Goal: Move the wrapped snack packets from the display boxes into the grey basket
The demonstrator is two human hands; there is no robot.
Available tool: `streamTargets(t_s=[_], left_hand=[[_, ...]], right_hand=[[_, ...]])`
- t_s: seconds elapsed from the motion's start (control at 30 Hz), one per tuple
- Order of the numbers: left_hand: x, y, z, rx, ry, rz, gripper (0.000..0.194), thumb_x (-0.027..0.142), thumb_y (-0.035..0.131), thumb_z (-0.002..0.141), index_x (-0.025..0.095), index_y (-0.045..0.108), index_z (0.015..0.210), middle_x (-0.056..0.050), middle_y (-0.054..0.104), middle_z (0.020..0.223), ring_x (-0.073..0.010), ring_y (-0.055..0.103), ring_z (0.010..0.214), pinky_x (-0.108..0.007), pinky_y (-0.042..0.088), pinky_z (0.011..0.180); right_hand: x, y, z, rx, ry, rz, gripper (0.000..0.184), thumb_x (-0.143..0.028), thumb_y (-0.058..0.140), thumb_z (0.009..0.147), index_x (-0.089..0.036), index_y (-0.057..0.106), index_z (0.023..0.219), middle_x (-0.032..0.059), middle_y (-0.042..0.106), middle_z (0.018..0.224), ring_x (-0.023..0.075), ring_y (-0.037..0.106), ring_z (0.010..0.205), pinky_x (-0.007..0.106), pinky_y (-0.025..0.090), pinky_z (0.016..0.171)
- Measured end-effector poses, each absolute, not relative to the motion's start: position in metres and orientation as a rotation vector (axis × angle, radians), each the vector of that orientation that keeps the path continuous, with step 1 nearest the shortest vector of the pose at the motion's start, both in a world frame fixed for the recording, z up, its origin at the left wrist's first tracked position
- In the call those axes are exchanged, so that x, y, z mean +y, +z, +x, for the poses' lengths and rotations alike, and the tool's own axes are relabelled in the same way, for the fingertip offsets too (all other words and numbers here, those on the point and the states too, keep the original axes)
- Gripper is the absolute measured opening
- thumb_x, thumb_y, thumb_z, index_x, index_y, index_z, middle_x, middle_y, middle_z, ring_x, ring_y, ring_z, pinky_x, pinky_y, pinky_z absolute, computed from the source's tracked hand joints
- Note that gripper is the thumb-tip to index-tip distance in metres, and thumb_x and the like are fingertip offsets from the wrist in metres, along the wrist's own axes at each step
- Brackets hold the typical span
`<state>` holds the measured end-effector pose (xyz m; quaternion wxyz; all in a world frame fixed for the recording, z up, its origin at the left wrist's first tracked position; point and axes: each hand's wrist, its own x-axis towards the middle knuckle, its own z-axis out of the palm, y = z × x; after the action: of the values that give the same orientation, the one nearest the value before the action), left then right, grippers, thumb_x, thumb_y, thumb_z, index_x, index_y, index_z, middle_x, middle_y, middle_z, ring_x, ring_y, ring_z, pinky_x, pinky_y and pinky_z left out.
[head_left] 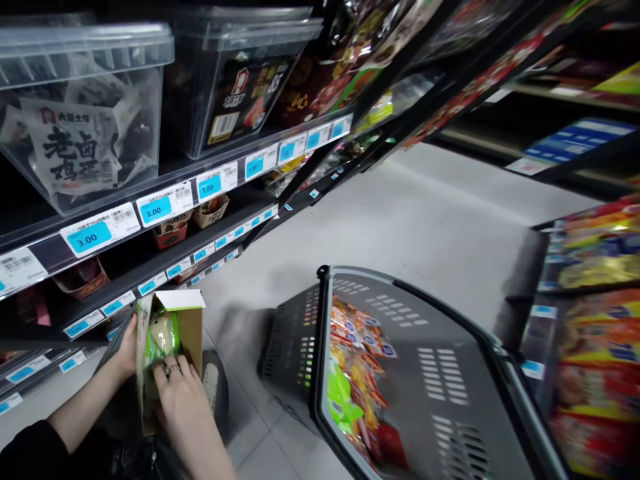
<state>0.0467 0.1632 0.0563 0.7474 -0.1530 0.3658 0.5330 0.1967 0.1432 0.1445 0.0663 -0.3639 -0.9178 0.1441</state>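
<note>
Low at the left, my left hand [129,347] grips the left side of an open cardboard box [193,333], its white flap [183,299] folded up at the far end. Inside the box lies a green and clear snack packet [164,333]. My right hand [181,393], with a ring on one finger, reaches into the box, its fingers bent over the near end of that packet. The fingertips are hidden. To the right, a grey shopping basket [410,333] stands on the floor, holding several orange snack packets [357,327] and a bright green packet [340,393].
A shelf rack [220,150] with price tags runs along the left. On it stand a clear tub of white packets [80,140] and a tub with a black label [245,93]. More snack racks [600,320] line the right. Pale tiled floor [320,227] lies between.
</note>
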Motion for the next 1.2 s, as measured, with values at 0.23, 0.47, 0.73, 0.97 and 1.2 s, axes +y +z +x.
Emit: streamTargets(t_s=[0.23,0.47,0.73,0.97,1.2], left_hand=[[0.159,0.05,0.044,0.771,1.203,-0.293,0.077,0.057,0.036,0.087,0.001,0.037,0.139,-0.021,0.069,0.112,-0.0326,0.056,0.119,-0.044,0.028,0.112],[0.162,0.056,0.046,0.754,1.202,-0.26,0.08,0.061,0.035,0.086,-0.001,0.043,0.135,-0.025,0.069,0.11,-0.036,0.06,0.113,-0.048,0.031,0.109],[0.157,0.054,0.041,0.802,1.143,-0.265,0.071,0.063,0.043,0.082,0.005,0.06,0.119,-0.017,0.074,0.099,-0.0364,0.062,0.109,-0.047,0.036,0.106],[0.156,0.045,0.037,0.756,1.096,-0.264,0.08,0.066,0.041,0.08,0.004,0.051,0.13,-0.02,0.072,0.106,-0.0363,0.062,0.109,-0.051,0.038,0.104],[0.155,0.044,0.038,0.702,1.099,-0.248,0.083,0.067,0.04,0.08,0.004,0.049,0.132,-0.02,0.07,0.11,-0.0372,0.058,0.115,-0.05,0.034,0.107]], right_hand=[[0.159,0.135,0.192,-2.952,0.398,-0.714,0.013,-0.017,0.052,0.084,-0.015,0.063,0.091,0.0109,0.068,0.084,0.0253,0.059,0.085,0.041,0.047,0.077],[0.17,0.156,0.221,-2.669,0.42,-0.771,0.02,-0.008,0.043,0.085,-0.017,0.062,0.085,0.0085,0.067,0.084,0.0204,0.06,0.079,0.033,0.047,0.073],[0.213,0.191,0.261,-2.032,0.879,-1.171,0.023,-0.024,0.037,0.091,-0.02,0.06,0.087,-0.0012,0.059,0.06,0.013,0.055,0.05,0.021,0.04,0.048],[0.233,0.187,0.247,-1.955,1.399,-1.271,0.022,-0.029,0.064,0.074,-0.021,0.055,0.093,-0.004,0.061,0.062,0.0143,0.056,0.054,0.021,0.038,0.049],[0.203,0.168,0.238,-1.799,1.301,-1.373,0.021,-0.035,0.055,0.081,-0.02,0.051,0.066,0.0025,0.063,0.061,0.0174,0.059,0.058,0.024,0.04,0.053]])
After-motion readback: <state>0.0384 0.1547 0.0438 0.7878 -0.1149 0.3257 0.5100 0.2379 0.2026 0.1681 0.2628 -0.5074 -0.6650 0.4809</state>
